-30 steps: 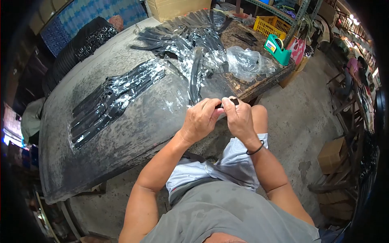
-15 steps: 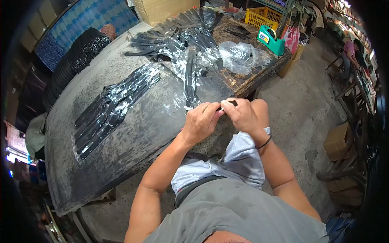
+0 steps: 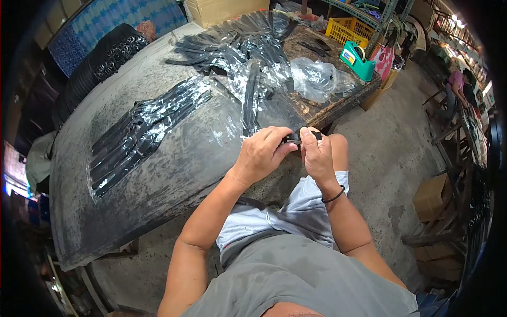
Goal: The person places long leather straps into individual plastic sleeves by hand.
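My left hand [image 3: 260, 153] and my right hand [image 3: 318, 158] are close together over the table's near edge, above my lap. Fingers and thumbs of both pinch a short black strap [image 3: 292, 138], which shows between them and past the right thumb. Its full shape is hidden by my fingers. Just beyond my left hand lies a bundle of black strips in clear plastic [image 3: 250, 98]. Farther left on the table is another plastic-wrapped bundle of black strips [image 3: 150, 119]. A large heap of black strips [image 3: 232, 45] spreads at the back.
A green tape dispenser [image 3: 359, 62] and a crumpled clear plastic bag [image 3: 314, 79] sit on the table's right end. Behind are a yellow crate [image 3: 346, 33] and a cardboard box [image 3: 227, 9]. Black coiled straps [image 3: 87, 79] stand at left. Another person [image 3: 457, 84] sits far right.
My right hand has turned more upright, its thumb now on top of the black strap. More of the strap shows between my hands. The view has shifted slightly.
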`<control>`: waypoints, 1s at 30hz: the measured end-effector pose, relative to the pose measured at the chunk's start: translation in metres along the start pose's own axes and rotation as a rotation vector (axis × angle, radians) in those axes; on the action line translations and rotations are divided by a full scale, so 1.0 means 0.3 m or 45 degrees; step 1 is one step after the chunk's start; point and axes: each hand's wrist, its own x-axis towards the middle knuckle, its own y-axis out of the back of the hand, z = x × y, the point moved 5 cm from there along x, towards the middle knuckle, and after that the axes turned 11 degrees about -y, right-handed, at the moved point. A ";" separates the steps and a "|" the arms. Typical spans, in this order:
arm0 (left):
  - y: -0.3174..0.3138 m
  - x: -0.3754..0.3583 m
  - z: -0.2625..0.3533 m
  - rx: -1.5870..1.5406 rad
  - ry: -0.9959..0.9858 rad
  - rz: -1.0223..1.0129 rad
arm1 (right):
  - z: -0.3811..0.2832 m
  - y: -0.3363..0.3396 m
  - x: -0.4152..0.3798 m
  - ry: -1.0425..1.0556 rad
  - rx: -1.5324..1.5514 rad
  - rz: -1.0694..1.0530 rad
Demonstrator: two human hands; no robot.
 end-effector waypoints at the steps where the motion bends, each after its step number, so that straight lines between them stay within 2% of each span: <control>1: 0.005 0.000 -0.003 0.004 0.003 0.006 | 0.000 -0.002 0.002 0.013 -0.019 -0.056; 3: 0.012 -0.002 0.011 0.012 -0.119 0.002 | -0.018 0.017 0.009 0.022 -0.036 -0.117; 5: 0.017 -0.002 0.028 0.016 -0.140 -0.005 | -0.049 0.023 0.030 -0.111 -0.214 -0.393; 6: 0.015 0.001 0.037 0.021 -0.172 -0.007 | -0.052 0.033 0.052 -0.119 -0.208 -0.388; 8: -0.002 0.006 0.014 0.036 -0.121 0.039 | -0.075 0.025 0.080 0.007 -0.356 -0.543; 9: 0.000 0.009 0.001 0.060 -0.073 0.092 | -0.079 0.013 0.065 0.003 -0.302 -0.383; 10: 0.002 0.016 -0.003 0.063 -0.079 0.096 | -0.068 -0.014 0.036 0.011 -0.303 -0.382; 12: 0.003 0.019 -0.008 0.067 -0.071 0.141 | -0.045 0.000 -0.005 0.132 -0.238 -0.046; 17: 0.010 0.020 0.000 0.062 -0.158 0.141 | -0.060 0.023 0.015 0.091 -0.224 -0.214; 24: 0.021 0.028 0.019 0.115 -0.259 0.149 | -0.115 0.034 0.015 0.146 -0.296 -0.239; 25: 0.022 0.024 0.028 0.116 -0.256 0.156 | -0.140 0.038 0.013 0.200 -0.340 -0.173; 27: 0.033 0.022 0.020 -0.293 0.138 0.224 | -0.144 0.058 0.040 0.296 -0.388 -0.101; 28: 0.031 0.009 0.021 -0.292 0.141 0.225 | -0.152 0.067 0.057 0.294 -0.388 -0.104; 30: -0.004 -0.037 -0.035 -0.788 0.448 0.250 | -0.184 0.071 0.087 0.307 -0.426 -0.140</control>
